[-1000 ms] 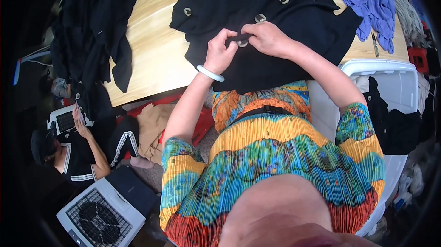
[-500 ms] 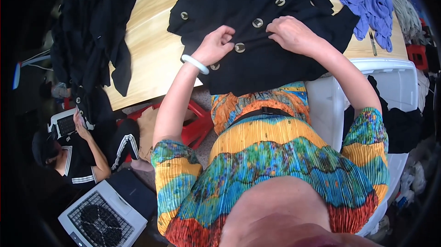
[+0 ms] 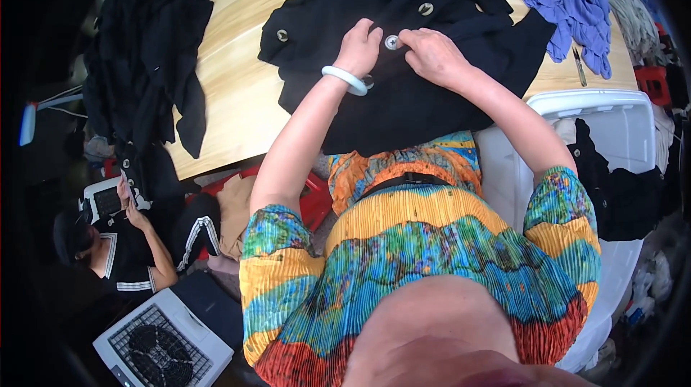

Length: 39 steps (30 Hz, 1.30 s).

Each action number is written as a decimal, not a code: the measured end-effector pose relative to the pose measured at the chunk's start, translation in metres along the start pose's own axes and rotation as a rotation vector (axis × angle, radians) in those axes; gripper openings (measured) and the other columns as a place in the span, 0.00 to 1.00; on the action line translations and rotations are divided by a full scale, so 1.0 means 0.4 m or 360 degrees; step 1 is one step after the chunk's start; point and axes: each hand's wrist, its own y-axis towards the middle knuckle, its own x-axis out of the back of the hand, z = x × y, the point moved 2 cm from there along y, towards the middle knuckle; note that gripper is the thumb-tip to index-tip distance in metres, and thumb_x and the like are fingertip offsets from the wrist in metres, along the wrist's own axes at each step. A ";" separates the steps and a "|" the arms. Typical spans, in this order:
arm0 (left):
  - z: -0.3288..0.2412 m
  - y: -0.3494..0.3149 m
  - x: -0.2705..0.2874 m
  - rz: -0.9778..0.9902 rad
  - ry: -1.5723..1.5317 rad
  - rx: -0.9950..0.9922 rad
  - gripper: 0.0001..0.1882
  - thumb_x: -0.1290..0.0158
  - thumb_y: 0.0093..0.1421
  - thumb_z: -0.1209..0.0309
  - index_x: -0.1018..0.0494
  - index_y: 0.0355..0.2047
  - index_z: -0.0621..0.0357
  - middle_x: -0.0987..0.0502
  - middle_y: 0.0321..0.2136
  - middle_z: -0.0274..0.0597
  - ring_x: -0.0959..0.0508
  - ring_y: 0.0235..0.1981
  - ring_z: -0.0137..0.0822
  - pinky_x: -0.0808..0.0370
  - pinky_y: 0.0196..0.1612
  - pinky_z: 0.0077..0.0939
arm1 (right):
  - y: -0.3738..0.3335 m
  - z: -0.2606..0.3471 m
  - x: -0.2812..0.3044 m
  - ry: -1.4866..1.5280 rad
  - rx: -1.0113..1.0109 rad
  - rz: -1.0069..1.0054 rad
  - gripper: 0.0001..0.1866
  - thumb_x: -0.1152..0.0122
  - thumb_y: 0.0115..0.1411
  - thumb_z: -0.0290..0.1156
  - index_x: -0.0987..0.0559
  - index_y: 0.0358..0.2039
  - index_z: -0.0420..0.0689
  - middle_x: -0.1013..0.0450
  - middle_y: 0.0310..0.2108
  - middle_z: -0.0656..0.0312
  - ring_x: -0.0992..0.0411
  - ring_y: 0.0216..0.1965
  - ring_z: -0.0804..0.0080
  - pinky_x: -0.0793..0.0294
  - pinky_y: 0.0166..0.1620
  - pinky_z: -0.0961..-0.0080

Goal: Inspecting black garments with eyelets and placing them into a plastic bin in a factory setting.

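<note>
A black garment (image 3: 432,103) with large round buttons lies spread on the table before me. A pale button (image 3: 392,42) on it sits between my two hands. My right hand (image 3: 435,57) pinches at that button's right edge with thumb and finger. Just left of it, my left hand (image 3: 358,49), with a pale bangle (image 3: 344,79) on its wrist, rests against the cloth with its fingers curled together; what they hold, if anything, is hidden. Another button (image 3: 369,80) is partly covered by that wrist. More buttons show farther off, one at the upper right (image 3: 426,9) and one at the left (image 3: 282,35).
More black clothing (image 3: 147,49) hangs over the table's left edge. Purple cloth (image 3: 565,6) and small thread snips (image 3: 579,67) lie at the right. A white bin (image 3: 612,101) with black cloth stands beside me. A seated person (image 3: 122,243) and a fan-like appliance (image 3: 162,344) are lower left.
My left hand has moved up and right, toward the middle button. My right hand has shifted slightly left onto its edge. The pale button face now shows.
</note>
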 end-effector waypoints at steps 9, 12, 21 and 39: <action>0.018 0.007 -0.009 0.0052 -0.0290 0.0204 0.13 0.42 0.45 0.71 0.29 0.29 0.66 0.26 0.22 0.42 0.28 0.23 0.29 0.31 0.30 0.21 | 0.001 0.007 -0.007 -0.0010 -0.0016 -0.0040 0.07 0.51 0.44 0.21 0.31 0.28 0.40 0.29 0.26 0.53 0.31 0.33 0.55 0.33 0.39 0.65; -0.002 -0.001 -0.004 0.0152 -0.0501 0.0244 0.05 0.45 0.48 0.75 0.29 0.25 0.62 0.29 0.16 0.29 0.34 0.18 0.17 0.38 0.21 0.12 | 0.000 0.009 -0.007 -0.0029 -0.0041 -0.0038 0.09 0.49 0.44 0.21 0.31 0.30 0.41 0.30 0.26 0.54 0.31 0.33 0.57 0.33 0.39 0.66; -0.025 -0.053 0.001 0.0189 0.0142 -0.0516 0.22 0.45 0.44 0.69 0.33 0.39 0.69 0.27 0.32 0.53 0.26 0.35 0.44 0.30 0.40 0.30 | 0.000 -0.008 -0.006 -0.0353 0.0098 0.0010 0.08 0.45 0.46 0.25 0.31 0.28 0.41 0.33 0.26 0.56 0.33 0.33 0.60 0.36 0.39 0.68; -0.001 -0.074 -0.052 -0.0471 0.0040 -0.0478 0.11 0.51 0.45 0.76 0.30 0.32 0.65 0.26 0.22 0.49 0.26 0.21 0.38 0.30 0.29 0.27 | 0.026 -0.003 0.004 -0.0151 -0.0090 0.0161 0.05 0.51 0.47 0.23 0.30 0.26 0.36 0.30 0.26 0.49 0.31 0.33 0.52 0.32 0.38 0.63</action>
